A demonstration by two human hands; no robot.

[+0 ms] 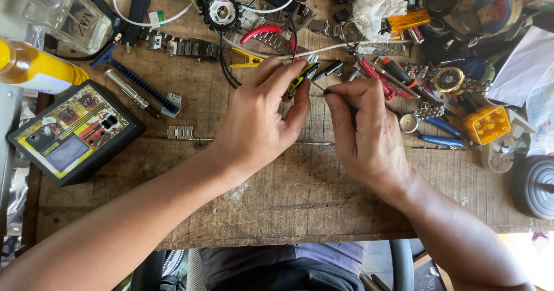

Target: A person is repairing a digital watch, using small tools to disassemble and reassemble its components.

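Head view: above a scarred wooden workbench, the left hand pinches a small black-and-yellow part between curled fingertips and thumb. The right hand, fingers closed, grips a thin metal tool whose tip meets the part. Steel watch-band links and blue-handled pliers lie nearby.

We count two hands over the bench, the left hand and the right hand. Left of them sits one black tester box, and beyond it one yellow bottle and one clear glass bottle. Right of the hands we get one yellow block tool, one pair of blue-handled pliers and one gold-faced watch. Above the fingers, one red-handled tool.
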